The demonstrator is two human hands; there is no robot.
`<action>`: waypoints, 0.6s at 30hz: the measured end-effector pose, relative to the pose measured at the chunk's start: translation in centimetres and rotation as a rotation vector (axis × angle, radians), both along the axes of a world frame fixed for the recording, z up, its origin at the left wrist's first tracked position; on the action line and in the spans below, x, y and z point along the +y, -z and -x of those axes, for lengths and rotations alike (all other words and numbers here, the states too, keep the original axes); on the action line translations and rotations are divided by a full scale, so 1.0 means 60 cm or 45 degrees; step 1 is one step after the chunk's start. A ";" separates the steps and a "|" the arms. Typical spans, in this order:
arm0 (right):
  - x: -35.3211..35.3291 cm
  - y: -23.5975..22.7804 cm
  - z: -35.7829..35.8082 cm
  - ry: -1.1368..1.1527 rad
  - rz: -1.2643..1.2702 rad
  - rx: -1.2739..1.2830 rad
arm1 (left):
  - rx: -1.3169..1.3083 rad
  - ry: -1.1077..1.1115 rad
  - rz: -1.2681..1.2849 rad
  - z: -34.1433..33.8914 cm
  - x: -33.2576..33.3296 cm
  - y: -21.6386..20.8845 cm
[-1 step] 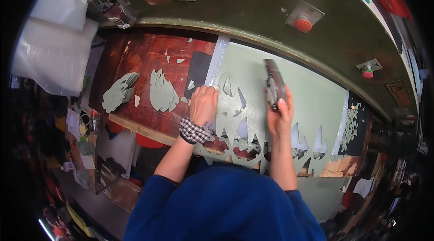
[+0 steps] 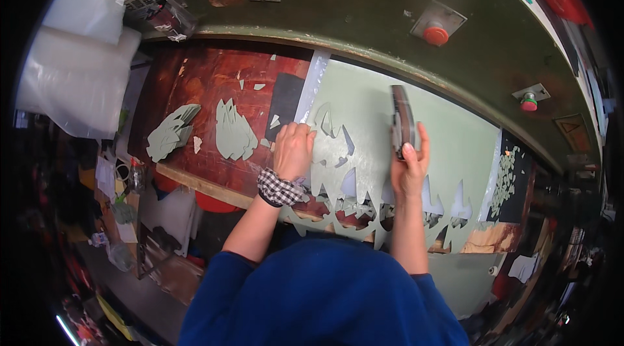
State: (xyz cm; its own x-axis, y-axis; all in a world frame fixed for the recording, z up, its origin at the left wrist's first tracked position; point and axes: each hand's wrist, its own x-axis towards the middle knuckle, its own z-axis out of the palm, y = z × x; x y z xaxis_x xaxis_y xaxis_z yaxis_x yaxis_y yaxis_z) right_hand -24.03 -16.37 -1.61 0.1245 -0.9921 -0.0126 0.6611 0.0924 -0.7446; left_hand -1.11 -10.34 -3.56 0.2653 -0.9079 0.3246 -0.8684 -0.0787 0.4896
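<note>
My right hand (image 2: 411, 167) grips a narrow, dark metal-edged cutting die (image 2: 402, 115), tilted on its side above a pale green sheet (image 2: 448, 131). Thumb and fingers are round its lower end. On the sheet's left edge lies my left hand (image 2: 292, 150), closed, its fingers curled down and their tips hidden. Jagged cut-outs run along the sheet's near edge, and a few loose slivers (image 2: 349, 140) lie between my hands. Left of my left hand are two stacks of cut leaf-like or flame-like green pieces, one nearer (image 2: 235, 130) and one farther left (image 2: 173, 133).
A scuffed red-brown board (image 2: 201, 86) lies under the stacks. Across the far side runs a dark green machine beam (image 2: 351, 1) with a red push button (image 2: 435, 35) and a red-green button (image 2: 528, 103). Small scraps (image 2: 504, 180) are heaped at right. Clear plastic sheeting (image 2: 78, 79) hangs at left.
My right hand has shifted a little to the right with the cutting die, which now stands more upright. My left hand has stayed in place on the sheet.
</note>
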 end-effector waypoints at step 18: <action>-0.052 -0.019 0.080 0.186 0.542 1.525 | 0.228 -0.005 0.067 -0.015 -0.008 -0.007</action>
